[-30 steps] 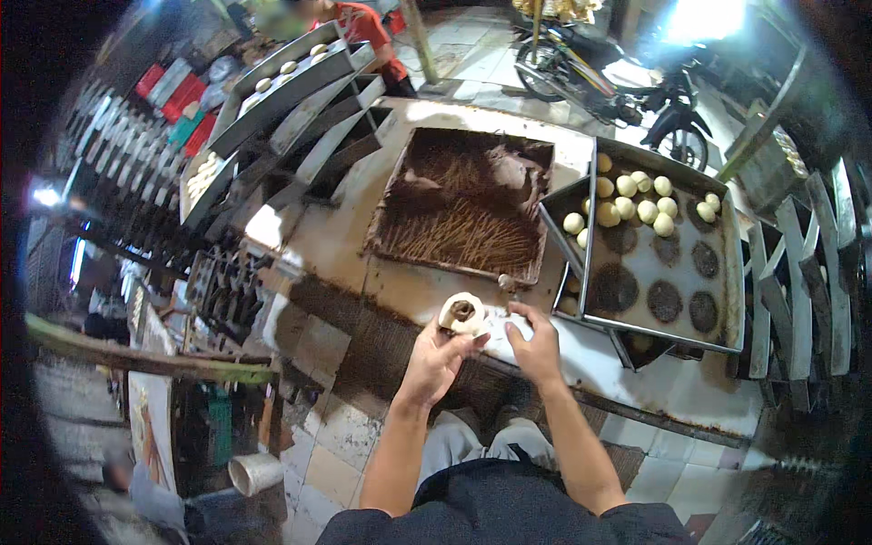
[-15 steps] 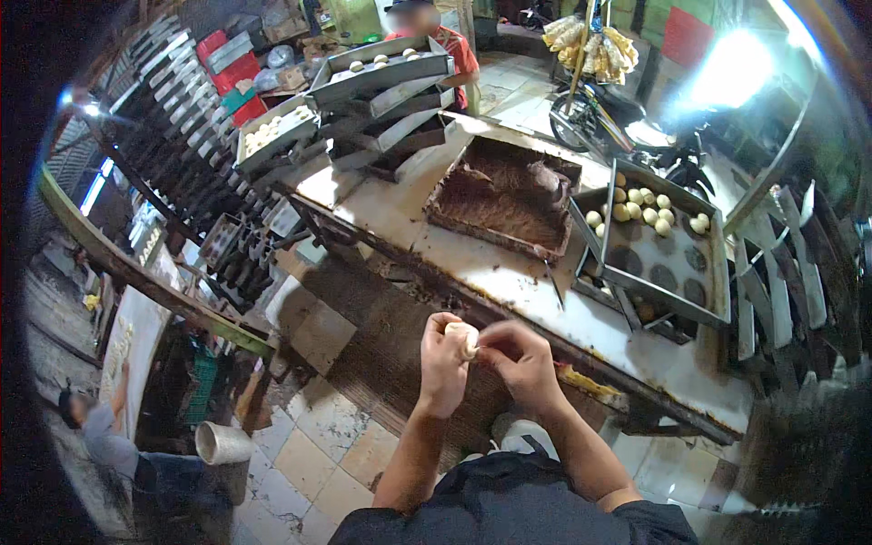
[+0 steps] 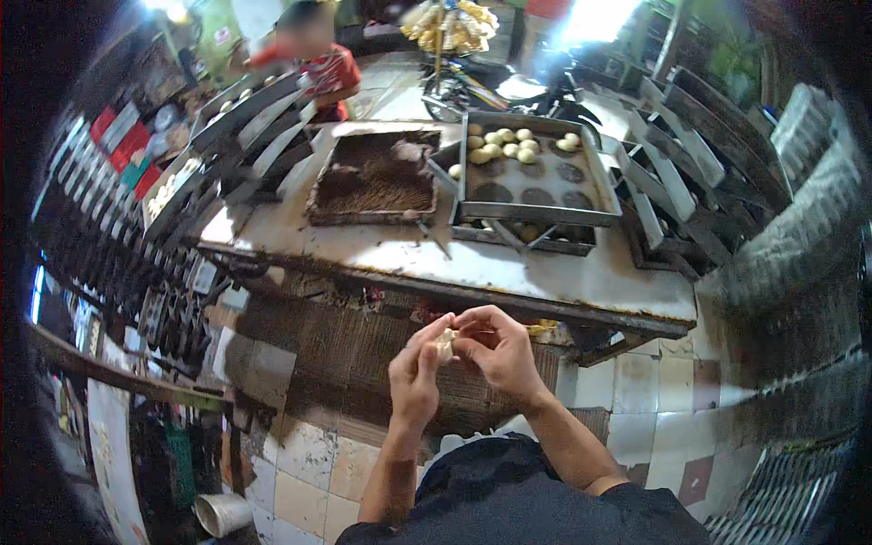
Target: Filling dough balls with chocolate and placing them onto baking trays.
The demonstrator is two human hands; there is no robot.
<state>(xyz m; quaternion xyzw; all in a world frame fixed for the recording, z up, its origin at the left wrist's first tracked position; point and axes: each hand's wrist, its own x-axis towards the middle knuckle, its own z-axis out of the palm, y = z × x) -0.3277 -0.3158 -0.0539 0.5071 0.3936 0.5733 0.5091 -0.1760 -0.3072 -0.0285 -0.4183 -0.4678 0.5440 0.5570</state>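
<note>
A small pale dough piece (image 3: 445,347) is grasped between the thumb and fingers of the left hand (image 3: 415,372), and its right side is pinched by the fingertips of the right hand (image 3: 501,354). The dough is held in the air, clear of any surface. Below and left of the fingers, open room is left above a brown mat (image 3: 309,336) and the tiled floor (image 3: 363,474).

Beyond the fingertips, the front edge of the table (image 3: 391,243) is met, running across the view; a bare strip lies behind it. Farther off, a thin tool (image 3: 434,241) is laid beside a brown-filled box (image 3: 363,218), slightly left of the fingers. To their right, a metal tray (image 3: 543,213) is set on other trays, with dough balls (image 3: 509,150) gathered toward its far side and room left nearer. More trays are stacked at both table ends. A person in a red shirt (image 3: 331,77) is seen beyond.

A second ago a dark filling was visible in the opened dough; now none can be seen. The table has come to appear farther from the fingers.
</note>
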